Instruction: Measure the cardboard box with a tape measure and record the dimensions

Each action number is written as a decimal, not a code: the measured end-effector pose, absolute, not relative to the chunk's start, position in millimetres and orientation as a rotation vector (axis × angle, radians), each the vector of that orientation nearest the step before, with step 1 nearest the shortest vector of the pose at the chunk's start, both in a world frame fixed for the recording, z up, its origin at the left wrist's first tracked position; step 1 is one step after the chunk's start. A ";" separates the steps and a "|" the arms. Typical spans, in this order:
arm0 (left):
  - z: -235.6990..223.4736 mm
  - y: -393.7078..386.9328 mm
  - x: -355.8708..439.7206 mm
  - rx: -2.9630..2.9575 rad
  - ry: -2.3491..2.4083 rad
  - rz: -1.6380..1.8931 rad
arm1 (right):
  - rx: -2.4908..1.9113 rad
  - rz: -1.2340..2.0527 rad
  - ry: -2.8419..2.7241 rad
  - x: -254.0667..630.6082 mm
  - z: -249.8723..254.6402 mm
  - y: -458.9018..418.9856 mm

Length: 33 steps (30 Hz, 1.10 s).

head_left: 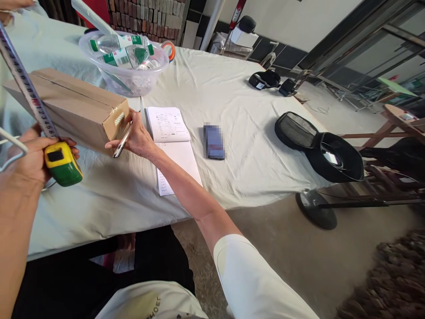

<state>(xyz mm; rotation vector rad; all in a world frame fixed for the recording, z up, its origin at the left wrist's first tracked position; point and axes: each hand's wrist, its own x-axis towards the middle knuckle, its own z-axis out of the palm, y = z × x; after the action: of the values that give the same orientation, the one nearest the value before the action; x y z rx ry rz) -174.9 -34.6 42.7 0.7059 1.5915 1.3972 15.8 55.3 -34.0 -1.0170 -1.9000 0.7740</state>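
Observation:
My left hand (31,155) grips a green and yellow tape measure (63,164), its blade (28,86) drawn out toward the upper left. A closed brown cardboard box (75,106) lies just beyond the tape, on the cloth-covered table. At the box's right end is my right hand (137,135), with a pen (122,141) held in it and its fingers against the cardboard. Right beside that hand an open notebook (179,164) shows a printed upper page and some handwriting at the left edge of the lower page.
Behind the box stands a clear plastic tub (133,82) of bottles, with an orange tape roll (169,51) beside it. A phone (214,141) lies right of the notebook. Farther right are an open black case (335,157) and a black headset (264,79). The table's front edge (226,208) slants across.

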 end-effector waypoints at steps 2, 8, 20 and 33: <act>42.1 -37.5 -170.4 0.681 1.600 1.388 | -1.030 0.716 -1.882 9.5 -34.7 51.6; 32.4 -47.7 -161.9 0.676 1.548 1.356 | -1.092 0.707 -1.857 -0.5 -41.9 56.0; 3.8 -172.4 -111.1 0.474 1.250 0.919 | -0.825 0.631 -2.015 71.0 -51.5 32.4; -1.6 -237.1 -127.8 0.469 1.435 0.858 | -0.817 0.530 -2.147 74.8 -46.4 25.1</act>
<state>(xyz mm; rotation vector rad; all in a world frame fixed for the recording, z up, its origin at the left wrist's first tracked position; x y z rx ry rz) -127.8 -237.1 -1.6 0.4691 1.4346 0.8584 74.8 25.1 -46.4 -0.8171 -2.1469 0.5298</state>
